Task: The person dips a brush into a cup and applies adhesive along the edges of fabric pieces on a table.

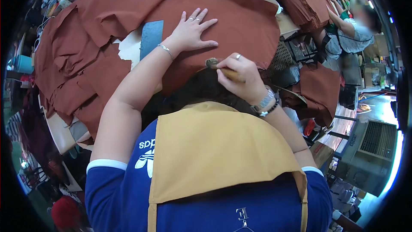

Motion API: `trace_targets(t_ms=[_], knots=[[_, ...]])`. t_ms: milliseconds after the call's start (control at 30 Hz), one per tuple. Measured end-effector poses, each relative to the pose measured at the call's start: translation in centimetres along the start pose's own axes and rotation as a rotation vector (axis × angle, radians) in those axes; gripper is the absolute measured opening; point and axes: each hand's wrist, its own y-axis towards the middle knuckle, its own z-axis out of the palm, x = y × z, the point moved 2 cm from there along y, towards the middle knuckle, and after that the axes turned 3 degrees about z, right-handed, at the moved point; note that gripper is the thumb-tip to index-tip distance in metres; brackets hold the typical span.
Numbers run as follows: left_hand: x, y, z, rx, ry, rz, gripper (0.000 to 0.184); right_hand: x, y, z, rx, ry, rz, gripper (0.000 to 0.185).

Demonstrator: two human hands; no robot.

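My left hand [195,31] lies flat with fingers spread on a large reddish-brown sheet of material [244,25], holding nothing. To its lower right, my right hand [242,77] is closed around the wooden handle of a brush-like tool [232,75]. The tool's pale, rounded head [211,62] is at the near edge of the sheet, pointing left. Whether it touches the sheet cannot be told. A blue-grey flat plate [151,38] shows beside my left forearm, partly covered by material.
Crumpled reddish-brown pieces [77,38] spread over the left side. A thick stack of the same material [307,4] stands at the upper right, near another person [352,30]. A grey machine with a grille [369,150] is at the right.
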Motion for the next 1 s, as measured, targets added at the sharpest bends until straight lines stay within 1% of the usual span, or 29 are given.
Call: trace_targets(t_ms=[33, 167, 233, 300, 333, 433, 467, 567, 700, 767, 833, 867, 967, 1000], knots=[[0.0, 0.0, 0.0, 0.01, -0.001, 0.003, 0.091, -0.1, 0.1, 0.5, 0.018, -0.009, -0.018, 0.013], [0.2, 0.5, 0.1, 0.01, 0.0, 0.017, 0.09, 0.1, -1.6, -2.2, 0.108, -0.053, 0.121, 0.016], [0.1, 0.5, 0.2, 0.013, 0.003, 0.035, 0.09, 0.8, -0.6, -2.2, 0.081, -0.024, 0.06, 0.017], [0.2, 0.8, 0.1, 0.019, -0.001, 0.052, 0.089, 1.3, 1.4, -0.5, 0.04, 0.062, -0.018, 0.016], [0.2, 1.1, 0.0, 0.017, -0.006, 0.059, 0.089, 0.9, 1.9, 0.7, 0.064, 0.053, -0.041, 0.015], [0.4, 1.4, -0.1, 0.022, -0.023, 0.085, 0.088, 0.3, 1.0, 0.9, 0.127, -0.001, -0.051, 0.014], [0.4, 1.6, 0.0, 0.018, -0.028, 0.091, 0.088, 0.4, 0.4, 0.0, 0.179, -0.017, -0.04, 0.013], [0.5, 2.3, 0.3, 0.032, -0.036, 0.106, 0.087, 0.7, 0.1, -1.3, 0.169, -0.009, 0.013, 0.014], [0.5, 3.2, 0.1, 0.061, -0.038, 0.14, 0.086, 0.9, 3.2, 1.5, 0.098, 0.08, -0.119, 0.017], [0.5, 3.6, 0.2, 0.056, -0.04, 0.167, 0.086, 0.3, 3.2, 2.2, 0.172, 0.029, -0.105, 0.016], [0.7, 4.1, 0.3, 0.045, -0.048, 0.189, 0.085, 0.1, 2.6, 1.0, 0.229, -0.022, -0.102, 0.015], [0.7, 4.3, 0.4, 0.04, -0.055, 0.195, 0.085, 0.3, 2.3, 0.0, 0.28, -0.007, -0.058, 0.014], [0.8, 4.4, 0.7, 0.022, -0.058, 0.211, 0.084, 1.1, 2.9, -1.2, 0.211, 0.052, -0.036, 0.014], [0.8, 4.5, 0.6, 0.015, -0.05, 0.216, 0.084, 1.0, 3.3, -0.7, 0.171, 0.077, -0.072, 0.015]])
